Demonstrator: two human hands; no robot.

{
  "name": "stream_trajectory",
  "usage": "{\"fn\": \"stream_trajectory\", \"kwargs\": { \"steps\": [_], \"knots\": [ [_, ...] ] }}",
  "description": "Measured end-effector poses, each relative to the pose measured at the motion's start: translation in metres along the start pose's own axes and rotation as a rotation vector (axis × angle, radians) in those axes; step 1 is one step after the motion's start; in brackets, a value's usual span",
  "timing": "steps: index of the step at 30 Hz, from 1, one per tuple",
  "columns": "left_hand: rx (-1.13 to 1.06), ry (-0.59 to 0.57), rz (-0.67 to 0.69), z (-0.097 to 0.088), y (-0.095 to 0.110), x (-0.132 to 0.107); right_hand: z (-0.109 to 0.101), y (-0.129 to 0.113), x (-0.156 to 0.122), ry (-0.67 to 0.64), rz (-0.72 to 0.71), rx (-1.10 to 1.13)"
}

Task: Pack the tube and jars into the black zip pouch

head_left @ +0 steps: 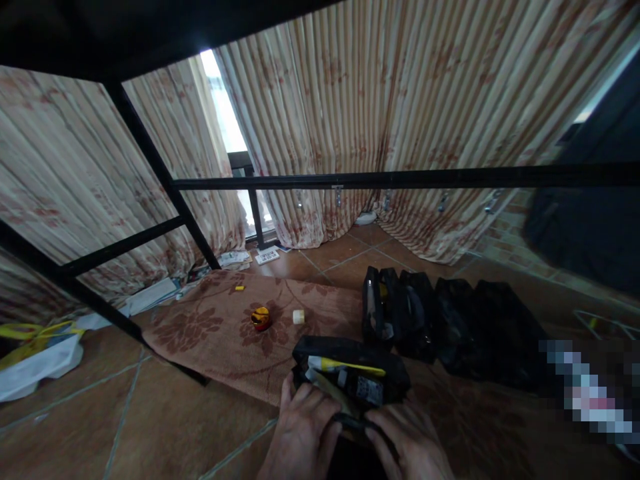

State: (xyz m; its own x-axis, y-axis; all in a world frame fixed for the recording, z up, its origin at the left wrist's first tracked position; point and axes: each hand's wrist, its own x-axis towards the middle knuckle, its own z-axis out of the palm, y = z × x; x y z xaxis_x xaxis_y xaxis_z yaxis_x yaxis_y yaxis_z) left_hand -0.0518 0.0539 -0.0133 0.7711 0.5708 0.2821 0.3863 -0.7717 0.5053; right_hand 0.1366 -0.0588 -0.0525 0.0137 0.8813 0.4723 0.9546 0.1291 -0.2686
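A black pouch (345,347) lies open at the near edge of the patterned cloth. My left hand (306,423) pinches the near rim of this pouch on one side. Close beside it, my right hand (407,437) grips the same rim, fingers bent over the black fabric. Inside the pouch I see a thin yellow-and-white object (345,366) and a black-and-white printed label (370,390). Further back on the cloth lie a round red-and-yellow tin (261,319), a small whitish roll (299,317) and a tiny yellow piece (240,288).
Several black pouches (463,327) stand in a row on the right. The brown floral cloth (215,340) covers a low surface inside a black metal frame (300,181). Long curtains (340,120) hang behind. White and yellow bags (40,360) lie on the tiled floor, left.
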Motion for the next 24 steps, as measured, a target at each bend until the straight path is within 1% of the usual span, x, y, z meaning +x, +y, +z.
{"fn": "stream_trajectory", "kwargs": {
  "steps": [3,7,19,24],
  "knots": [
    [-0.002,0.031,0.008,0.001,0.001,0.0,-0.001,-0.003,0.0,0.003,0.038,0.02],
    [-0.012,0.024,-0.01,0.001,0.002,0.0,-0.005,-0.008,0.003,-0.014,0.077,0.043],
    [-0.021,0.02,-0.038,0.002,0.003,0.001,-0.006,-0.01,0.003,-0.049,0.103,0.059],
    [-0.012,0.018,-0.049,0.0,0.005,0.001,-0.008,-0.012,0.004,-0.016,0.101,0.064]
  ]
}}
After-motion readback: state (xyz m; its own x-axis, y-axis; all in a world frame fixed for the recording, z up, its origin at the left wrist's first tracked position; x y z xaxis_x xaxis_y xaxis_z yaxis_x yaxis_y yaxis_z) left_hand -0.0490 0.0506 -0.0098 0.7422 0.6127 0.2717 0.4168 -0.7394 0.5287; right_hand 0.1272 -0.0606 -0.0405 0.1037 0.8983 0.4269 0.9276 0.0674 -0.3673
